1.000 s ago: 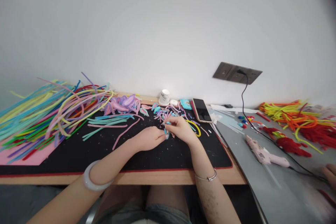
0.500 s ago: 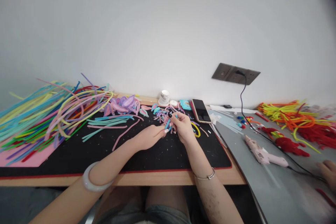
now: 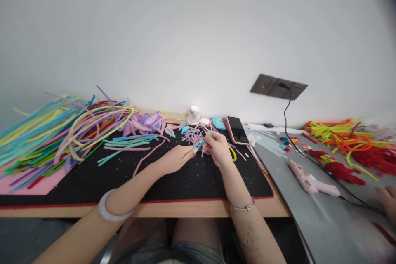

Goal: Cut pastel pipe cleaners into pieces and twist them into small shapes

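Note:
A short blue pipe cleaner (image 3: 198,144) is pinched between my two hands above the black mat (image 3: 148,187). My left hand (image 3: 177,159) grips its near end with thumb and fingers. My right hand (image 3: 216,146) is closed on the far part, its dark-nailed finger bent over it. Just behind lies a pile of short pink, purple and blue pipe-cleaner pieces (image 3: 189,135), partly hidden by my fingers. Left of my left hand rest cut teal pipe cleaners (image 3: 126,144) and a single long pink one (image 3: 148,157).
Long multicoloured pipe cleaners (image 3: 74,132) heap at the left. Purple looped petals (image 3: 147,121), a paper cup (image 3: 194,115) and a phone (image 3: 237,130) line the back. On the grey table lie a glue gun (image 3: 312,181) and red bundles (image 3: 374,160); another person's hand (image 3: 388,200) is at the right edge.
My hands have shifted slightly, the right one a little to the right and up. The blue piece is now more slanted. The other person's hand has moved slightly.

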The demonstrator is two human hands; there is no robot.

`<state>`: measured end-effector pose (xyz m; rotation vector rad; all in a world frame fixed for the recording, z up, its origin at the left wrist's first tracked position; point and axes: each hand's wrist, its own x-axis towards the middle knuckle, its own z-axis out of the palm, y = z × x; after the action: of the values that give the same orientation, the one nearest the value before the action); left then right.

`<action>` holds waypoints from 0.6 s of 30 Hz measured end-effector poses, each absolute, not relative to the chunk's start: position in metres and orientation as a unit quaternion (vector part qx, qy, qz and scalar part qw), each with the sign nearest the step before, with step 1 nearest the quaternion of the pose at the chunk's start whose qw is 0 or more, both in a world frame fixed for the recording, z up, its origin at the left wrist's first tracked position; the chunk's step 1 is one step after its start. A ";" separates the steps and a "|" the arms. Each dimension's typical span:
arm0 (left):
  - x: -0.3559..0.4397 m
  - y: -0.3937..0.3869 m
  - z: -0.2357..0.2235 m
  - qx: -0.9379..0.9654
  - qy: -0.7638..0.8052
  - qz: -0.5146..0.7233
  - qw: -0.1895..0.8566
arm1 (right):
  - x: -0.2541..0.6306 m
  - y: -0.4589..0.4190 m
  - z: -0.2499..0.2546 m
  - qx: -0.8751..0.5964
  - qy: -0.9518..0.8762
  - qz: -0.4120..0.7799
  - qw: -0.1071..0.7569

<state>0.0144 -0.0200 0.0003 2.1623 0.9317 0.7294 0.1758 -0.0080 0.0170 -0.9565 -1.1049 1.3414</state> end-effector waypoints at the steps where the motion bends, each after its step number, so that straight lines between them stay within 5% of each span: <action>1: 0.014 -0.020 0.000 0.826 0.356 0.281 0.335 | 0.176 -0.008 0.017 -0.407 -0.468 0.566 0.544; 18: 0.014 -0.020 0.001 0.829 0.363 0.272 0.326 | 0.181 -0.005 0.011 -0.405 -0.522 0.476 0.580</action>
<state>0.0139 -0.0200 0.0010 2.1729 0.9506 0.7136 0.1806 -0.0047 0.0112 -0.9466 -1.2199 1.1136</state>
